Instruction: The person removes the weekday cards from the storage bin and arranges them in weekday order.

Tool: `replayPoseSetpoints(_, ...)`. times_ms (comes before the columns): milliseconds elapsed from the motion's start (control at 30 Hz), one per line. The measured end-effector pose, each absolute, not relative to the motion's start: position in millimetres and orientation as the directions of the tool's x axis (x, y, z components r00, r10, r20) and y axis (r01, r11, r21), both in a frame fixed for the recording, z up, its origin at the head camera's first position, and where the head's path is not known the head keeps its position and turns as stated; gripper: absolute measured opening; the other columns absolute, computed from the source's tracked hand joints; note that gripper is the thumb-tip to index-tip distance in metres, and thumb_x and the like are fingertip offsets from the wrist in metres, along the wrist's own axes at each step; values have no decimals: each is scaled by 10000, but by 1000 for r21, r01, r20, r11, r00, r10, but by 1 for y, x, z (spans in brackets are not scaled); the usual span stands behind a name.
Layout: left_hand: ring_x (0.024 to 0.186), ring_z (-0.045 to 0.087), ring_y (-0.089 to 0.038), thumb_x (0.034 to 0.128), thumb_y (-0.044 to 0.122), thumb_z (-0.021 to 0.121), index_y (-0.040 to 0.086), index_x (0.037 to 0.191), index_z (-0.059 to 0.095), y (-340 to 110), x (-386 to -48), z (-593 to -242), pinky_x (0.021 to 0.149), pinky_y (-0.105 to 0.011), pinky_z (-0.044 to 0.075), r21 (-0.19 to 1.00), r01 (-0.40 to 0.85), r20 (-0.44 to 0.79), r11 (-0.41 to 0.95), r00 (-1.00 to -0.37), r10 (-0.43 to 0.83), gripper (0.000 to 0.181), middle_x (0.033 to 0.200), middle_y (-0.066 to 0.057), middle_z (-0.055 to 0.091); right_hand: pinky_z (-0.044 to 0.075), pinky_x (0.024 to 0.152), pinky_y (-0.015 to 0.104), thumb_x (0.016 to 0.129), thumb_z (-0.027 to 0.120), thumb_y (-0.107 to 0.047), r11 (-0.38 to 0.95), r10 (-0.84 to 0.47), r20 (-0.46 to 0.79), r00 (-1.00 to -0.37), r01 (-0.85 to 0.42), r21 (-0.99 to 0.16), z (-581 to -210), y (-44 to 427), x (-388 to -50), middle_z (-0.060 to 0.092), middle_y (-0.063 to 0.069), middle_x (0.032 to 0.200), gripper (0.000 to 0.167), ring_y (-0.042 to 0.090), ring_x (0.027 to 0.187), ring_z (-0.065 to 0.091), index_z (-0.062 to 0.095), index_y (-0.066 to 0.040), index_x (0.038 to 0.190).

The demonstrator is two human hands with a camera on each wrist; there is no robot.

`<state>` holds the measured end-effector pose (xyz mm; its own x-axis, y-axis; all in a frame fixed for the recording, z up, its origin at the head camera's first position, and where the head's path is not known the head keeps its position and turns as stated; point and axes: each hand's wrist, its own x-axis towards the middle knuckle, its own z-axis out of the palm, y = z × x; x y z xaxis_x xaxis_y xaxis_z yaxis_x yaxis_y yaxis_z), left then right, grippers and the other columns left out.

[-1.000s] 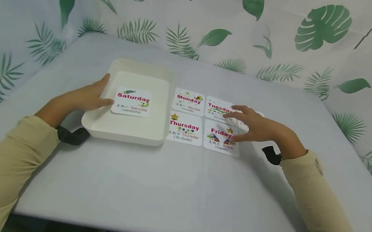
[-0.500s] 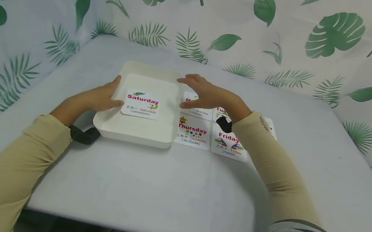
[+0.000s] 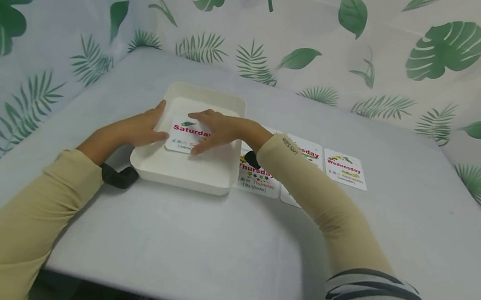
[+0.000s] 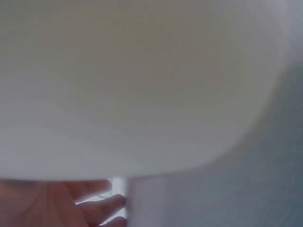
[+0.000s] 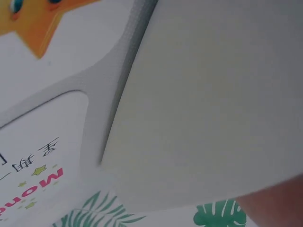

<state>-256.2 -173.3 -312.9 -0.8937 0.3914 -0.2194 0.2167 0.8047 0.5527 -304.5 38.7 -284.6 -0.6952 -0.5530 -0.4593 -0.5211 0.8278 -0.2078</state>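
Note:
A shallow white tray (image 3: 181,174) stands on the table with a "Saturday" word card (image 3: 182,133) lying in it. At the tray's left side, my left hand (image 3: 142,129) holds the rim, its thumb on the inner side. The left wrist view shows the tray wall (image 4: 142,94) large and blurred, with several fingers (image 4: 102,208) extended behind it. My right hand (image 3: 218,129) is over the card, thumb and forefinger spread apart, covering the card's right part. Whether the fingertips touch the card I cannot tell. In the right wrist view, the tray's side (image 5: 203,104) hides most of that hand.
Right of the tray, more word cards lie in rows: "Thursday" (image 3: 258,180), "Wednesday" (image 3: 344,169) and others partly under my right forearm (image 3: 311,186). The "Monday" card (image 5: 42,161) shows in the right wrist view. A leaf-patterned backdrop (image 3: 297,24) borders the white table (image 3: 198,244).
My right hand has moved left from over the "Tuesday" and "Friday" cards, across "Monday", to above the "Saturday" card in the tray. My left hand stays at the tray's rim. The head view has shifted slightly.

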Motion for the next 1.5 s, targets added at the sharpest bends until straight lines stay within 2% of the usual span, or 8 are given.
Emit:
replayPoseSetpoints(133,1373,30,-439,939,195,453,-28,1405,-195,-170,-256,-312,1129,-520,70,551,223,-217,804,-892,396,829,1484,-297,-72,199,1119,470,628,661,-683,836,-528,-486,-696,-526,-154,-287,36,-302,91,-9,1536,1084,194,1408,112,39,-374,1460)
replayPoseSetpoints(433,1366,65,-451,936,184,452,-43,1404,-187,-168,-255,-311,1124,-526,106,552,242,-199,798,-891,408,824,1481,-307,-59,250,1092,490,700,624,-648,822,-528,-471,-707,-564,-77,-286,31,-297,160,35,1516,1009,230,1378,197,51,-333,1468)
replayPoseSetpoints(700,1367,53,-450,939,190,450,-43,1402,-191,-169,-255,-310,1126,-525,92,544,242,-207,804,-890,407,825,1480,-309,-63,274,1084,462,729,612,-628,801,-560,-447,-698,-593,-79,-287,31,-296,208,49,1491,970,226,1341,251,71,-314,1471)
replayPoseSetpoints(900,1365,48,-454,938,196,453,-44,1403,-189,-171,-254,-311,1125,-529,85,547,235,-211,804,-890,404,828,1478,-311,-62,287,1075,457,744,602,-615,791,-574,-424,-701,-609,-64,-288,29,-291,256,45,1466,922,222,1304,292,111,-321,1467)
replayPoseSetpoints(1167,1362,57,-459,943,207,455,-37,1402,-196,-170,-252,-310,1121,-537,97,547,237,-212,803,-889,406,834,1477,-313,-60,200,1116,478,765,559,-624,723,-623,-368,-690,-688,68,-285,27,-286,295,70,1459,882,258,1334,290,156,-273,1467)
replayPoseSetpoints(1333,1367,35,-451,943,206,453,-40,1403,-191,-171,-252,-309,1125,-531,76,538,234,-219,810,-889,403,829,1477,-312,-65,224,1098,486,775,563,-597,713,-631,-339,-698,-694,102,-276,30,-286,315,76,1453,841,275,1323,313,201,-264,1458)
replayPoseSetpoints(1500,1371,13,-443,942,208,452,-35,1402,-198,-173,-253,-310,1131,-518,54,534,231,-222,813,-890,398,833,1477,-306,-77,249,1076,468,772,572,-587,732,-620,-304,-723,-672,107,-265,37,-285,330,66,1446,768,268,1314,318,289,-298,1426)
